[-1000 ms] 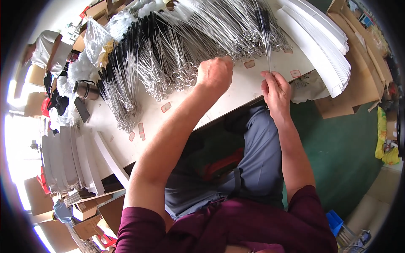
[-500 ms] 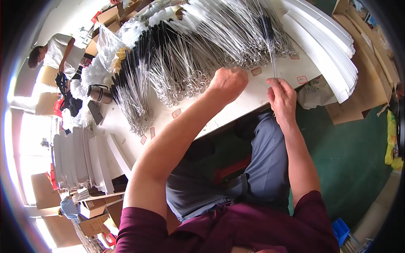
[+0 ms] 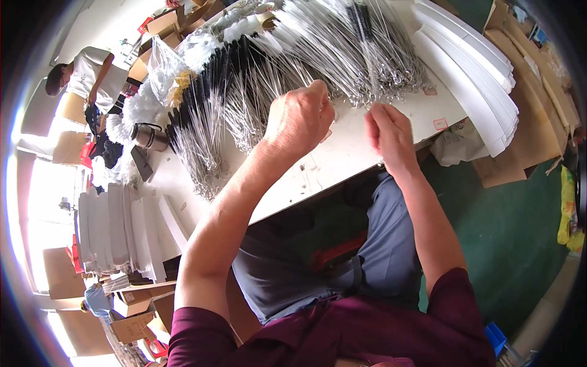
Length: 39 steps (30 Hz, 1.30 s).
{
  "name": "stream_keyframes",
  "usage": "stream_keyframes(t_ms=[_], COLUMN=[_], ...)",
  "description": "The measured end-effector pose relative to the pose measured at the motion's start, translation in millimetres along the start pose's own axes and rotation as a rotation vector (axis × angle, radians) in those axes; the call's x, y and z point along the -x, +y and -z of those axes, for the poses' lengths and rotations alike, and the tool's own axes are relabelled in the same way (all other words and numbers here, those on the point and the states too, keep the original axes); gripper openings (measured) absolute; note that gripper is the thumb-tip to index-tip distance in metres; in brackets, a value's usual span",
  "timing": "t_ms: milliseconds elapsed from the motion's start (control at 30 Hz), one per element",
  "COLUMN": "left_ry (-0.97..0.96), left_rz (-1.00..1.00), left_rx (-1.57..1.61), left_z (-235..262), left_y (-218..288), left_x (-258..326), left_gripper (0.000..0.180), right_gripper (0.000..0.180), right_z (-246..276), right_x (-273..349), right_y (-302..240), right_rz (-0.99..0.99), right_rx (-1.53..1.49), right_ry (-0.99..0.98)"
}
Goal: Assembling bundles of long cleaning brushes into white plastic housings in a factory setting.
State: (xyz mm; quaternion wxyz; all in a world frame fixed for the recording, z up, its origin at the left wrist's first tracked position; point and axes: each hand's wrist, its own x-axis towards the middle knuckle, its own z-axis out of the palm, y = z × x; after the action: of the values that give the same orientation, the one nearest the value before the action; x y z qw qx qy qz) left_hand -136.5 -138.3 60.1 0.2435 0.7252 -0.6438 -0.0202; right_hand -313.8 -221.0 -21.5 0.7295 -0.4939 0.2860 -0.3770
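My right hand [image 3: 391, 134] is closed around the wire stems of black-bristled wire brushes [image 3: 359, 23]. The bristled ends point away from me over the table, and a bit of metal shows just under the hand. How many stems are in the grip is hard to tell. To its left, my left hand [image 3: 299, 116] is bent into a fist above the table edge; whatever its fingers hold is hidden. Just beyond both hands lie dense rows of wire brushes [image 3: 333, 52] with ring-shaped ends toward me, some with black bristles and others with white.
Long white folded strips [image 3: 468, 79] are stacked at the table's right end, beside cardboard [image 3: 526, 104]. More white strips [image 3: 116, 232] stand at the left, near a metal flask [image 3: 148, 137]. Another person [image 3: 92, 76] stands at the far left. A white bag [image 3: 458, 144] hangs by the table's edge.
My left hand has moved left and nearer, its wrist turned. The right hand has shifted slightly left, and the black-bristled brushes have swung left with it. The view has turned a little.
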Motion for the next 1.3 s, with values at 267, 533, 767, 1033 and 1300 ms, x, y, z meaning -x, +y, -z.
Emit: stream_keyframes(t_ms=[267, 533, 767, 1033, 1300], left_ry=[0.063, 0.129, 0.232, 0.375, 0.170], left_rz=[-0.129, -0.077, 0.002, -0.040, 0.026], left_rx=[-0.047, 0.226, 0.470, 0.836, 1.040], left_z=[-4, 73, 132, 175, 195], left_y=[5, 18, 32, 6, -13], left_x=[25, 40, 47, 61, 71], left_gripper=[0.012, 0.012, 0.012, 0.020, 0.027], right_gripper=[0.037, 0.038, 0.035, 0.028, 0.030], right_z=[-43, -46, -41, -30, -29], right_x=[-86, -99, -102, -38, 0], right_y=[26, 35, 32, -4, -25], right_rz=[0.093, 0.003, -0.038, 0.190, 0.240], right_rx=[-0.070, -0.024, -0.009, 0.223, 0.354], right_ry=[-0.073, -0.062, -0.056, -0.020, -0.230])
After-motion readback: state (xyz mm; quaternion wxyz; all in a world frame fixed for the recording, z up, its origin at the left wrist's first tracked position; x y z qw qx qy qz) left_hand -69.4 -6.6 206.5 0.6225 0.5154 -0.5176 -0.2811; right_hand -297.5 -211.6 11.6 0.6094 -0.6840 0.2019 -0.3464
